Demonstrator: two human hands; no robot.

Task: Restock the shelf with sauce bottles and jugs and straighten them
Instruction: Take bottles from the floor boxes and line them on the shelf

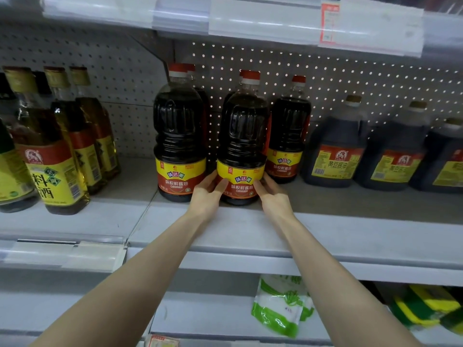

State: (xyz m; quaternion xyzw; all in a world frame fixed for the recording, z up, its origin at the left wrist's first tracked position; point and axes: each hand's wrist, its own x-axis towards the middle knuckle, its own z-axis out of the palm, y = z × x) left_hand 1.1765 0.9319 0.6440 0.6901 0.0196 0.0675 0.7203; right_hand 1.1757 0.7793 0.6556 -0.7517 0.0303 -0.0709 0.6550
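Left hand: I see my left hand wrapped round the lower left of the soy sauce bottle, thumb on its label.
Right hand: my right hand holds its lower right side.
Bottle: upright on the shelf, centre frame.
Crowding: matching bottle just beside my left hand; third bottle behind right.
Around: dark jugs at right, cooking wine bottles at left.

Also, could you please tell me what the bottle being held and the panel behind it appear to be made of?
The soy sauce bottle looks like clear, glossy plastic: moulded ribs, sharp highlights, dark liquid showing through. The back panel looks like pale, matt-painted sheet metal, judging by its rows of punched holes, though perforated board cannot be excluded.
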